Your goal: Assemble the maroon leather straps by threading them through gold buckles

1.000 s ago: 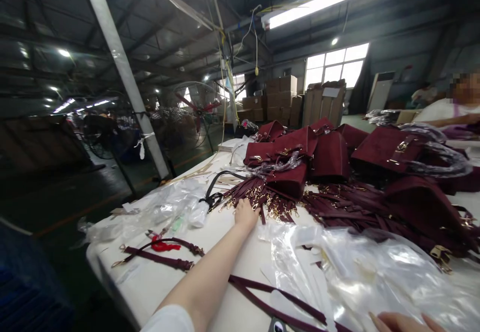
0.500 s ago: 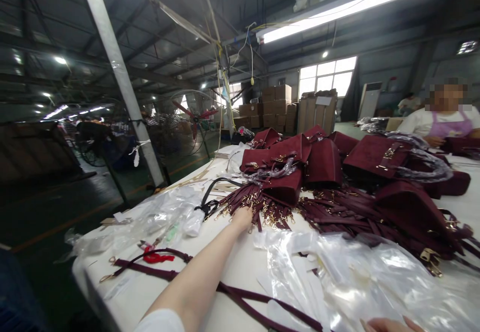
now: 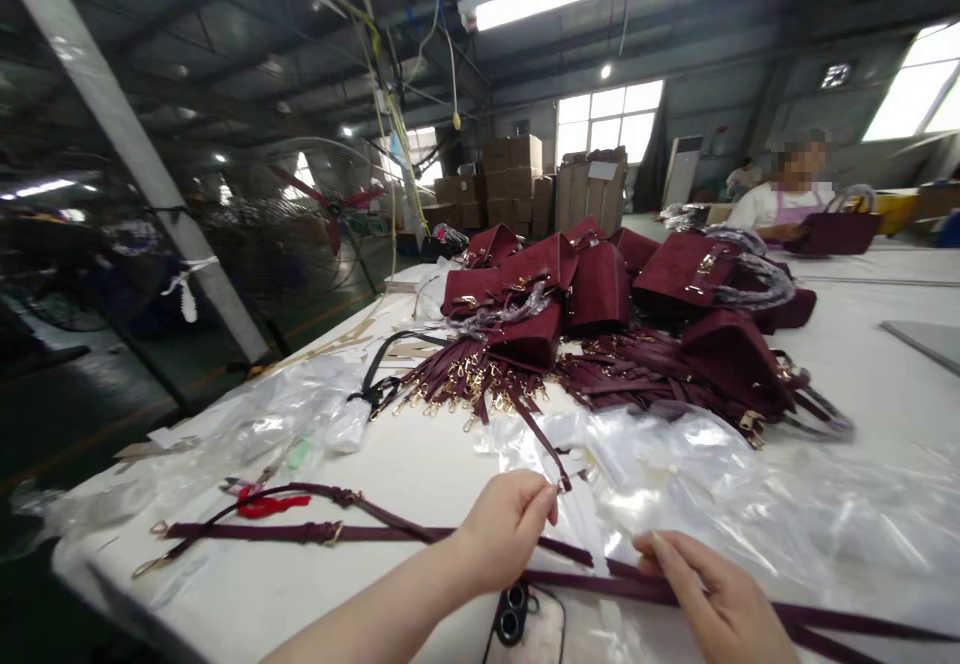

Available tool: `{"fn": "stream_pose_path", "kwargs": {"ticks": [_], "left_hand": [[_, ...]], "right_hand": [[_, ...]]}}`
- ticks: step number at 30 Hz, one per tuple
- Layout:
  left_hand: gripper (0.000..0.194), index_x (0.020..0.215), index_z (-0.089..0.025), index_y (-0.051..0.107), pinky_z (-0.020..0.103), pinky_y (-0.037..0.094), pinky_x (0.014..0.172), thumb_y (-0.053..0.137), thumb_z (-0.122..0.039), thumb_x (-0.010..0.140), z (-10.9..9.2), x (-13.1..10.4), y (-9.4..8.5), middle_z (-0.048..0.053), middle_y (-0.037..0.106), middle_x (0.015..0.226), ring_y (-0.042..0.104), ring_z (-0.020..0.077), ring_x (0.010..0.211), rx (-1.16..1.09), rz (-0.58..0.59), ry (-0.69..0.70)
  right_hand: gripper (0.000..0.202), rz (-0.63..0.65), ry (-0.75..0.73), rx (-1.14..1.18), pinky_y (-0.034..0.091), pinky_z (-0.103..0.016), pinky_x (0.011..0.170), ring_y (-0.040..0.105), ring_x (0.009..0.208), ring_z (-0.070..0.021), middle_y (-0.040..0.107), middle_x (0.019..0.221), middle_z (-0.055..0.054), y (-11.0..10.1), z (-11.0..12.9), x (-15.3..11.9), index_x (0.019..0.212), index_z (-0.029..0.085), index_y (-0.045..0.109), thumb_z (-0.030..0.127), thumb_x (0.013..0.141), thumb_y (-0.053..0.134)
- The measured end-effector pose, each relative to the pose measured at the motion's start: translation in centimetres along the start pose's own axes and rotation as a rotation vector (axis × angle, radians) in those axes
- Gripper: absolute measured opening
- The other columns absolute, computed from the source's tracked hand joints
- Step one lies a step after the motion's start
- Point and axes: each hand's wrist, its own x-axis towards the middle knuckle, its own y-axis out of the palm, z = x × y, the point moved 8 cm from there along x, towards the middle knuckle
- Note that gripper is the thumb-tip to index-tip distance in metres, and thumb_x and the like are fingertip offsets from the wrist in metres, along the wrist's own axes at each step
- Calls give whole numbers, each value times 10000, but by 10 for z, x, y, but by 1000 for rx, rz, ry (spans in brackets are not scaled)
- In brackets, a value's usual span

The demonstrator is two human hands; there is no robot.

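My left hand is closed in a pinch on the end of a dark red bag strap. That strap stretches back to a heap of similar straps with gold clasps. To its right, my right hand hovers over the table with thumb and forefinger tips together; whether anything is between them is hidden. Two long dark red straps lie across the table under both hands, one with a gold buckle. Below my left hand a phone lies partly in view.
Dark red handbags are piled behind the straps. Clear plastic bags cover the right front, with more plastic at left. Red-handled scissors lie near the left edge. A person holds a handbag across the table.
My left hand has come back from the strap heap toward me, drawing one strap out. My right hand has risen further into view. The view has turned right.
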Motion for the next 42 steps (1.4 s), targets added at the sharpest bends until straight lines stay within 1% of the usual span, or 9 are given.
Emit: {"fn": "stream_pose_path", "kwargs": {"ticks": [4,8,17,20,23,28,34,38,42], "left_hand": [[327,759,-191,586,251,439,666,358,-281,976,-55,-37,49,28,669,768,604,149,709,23,83,313],[234,716,-196,548,293,442,617,478,-292,917,-83,-52,72,41,658,708,591,176,659,157,24,538],[265,951,-196,620,348,493,797,358,-209,980,-89,-33,-15,73,661,925,591,200,887,51,-303,474],[265,1144,-190,603,398,421,1025,402,-214,973,-87,-26,-10,72,658,1143,572,208,1086,61,-215,548],[227,1052,-172,642,432,331,1114,441,-229,963,-87,-24,8,60,693,1005,620,199,974,159,-59,616],[265,704,-176,610,308,454,730,505,-258,932,-78,-16,4,34,639,728,589,182,717,276,45,555],[462,580,-177,536,216,336,583,470,-436,957,-33,-19,-73,-27,557,619,485,88,581,102,83,442],[592,628,-171,603,203,311,618,393,-666,876,23,-9,-115,-49,562,606,472,76,615,162,7,230],[762,635,-152,603,172,259,643,272,-825,769,53,-1,-121,-81,501,540,399,46,606,261,-16,41]], "right_hand": [[585,227,145,403,499,-368,905,685,916,-258,749,886,-82,40,25,-13,926,187,758,634,945,381],[467,174,211,582,467,-317,772,618,795,-210,696,785,-54,38,24,-11,787,173,720,611,867,580],[335,219,294,990,383,-236,591,549,582,-125,655,623,-21,43,26,-13,815,164,601,481,924,592],[341,352,298,1057,412,-267,619,597,574,-150,660,600,-38,60,32,-21,826,157,594,469,954,541],[382,468,299,994,425,-286,651,588,548,-148,639,558,-35,76,34,-27,786,150,592,498,940,555],[346,418,278,695,404,-269,696,457,539,-107,494,510,59,73,39,-32,806,183,550,505,929,571],[370,518,302,93,364,-251,641,463,609,-125,544,625,25,-16,29,-54,771,198,537,530,935,522],[393,371,447,-360,388,-270,601,527,595,-150,629,641,-11,-151,-33,-59,715,198,627,541,891,547],[401,158,559,-652,401,-301,561,583,532,-173,651,560,-47,-277,-82,-65,596,168,659,506,809,624]]}}
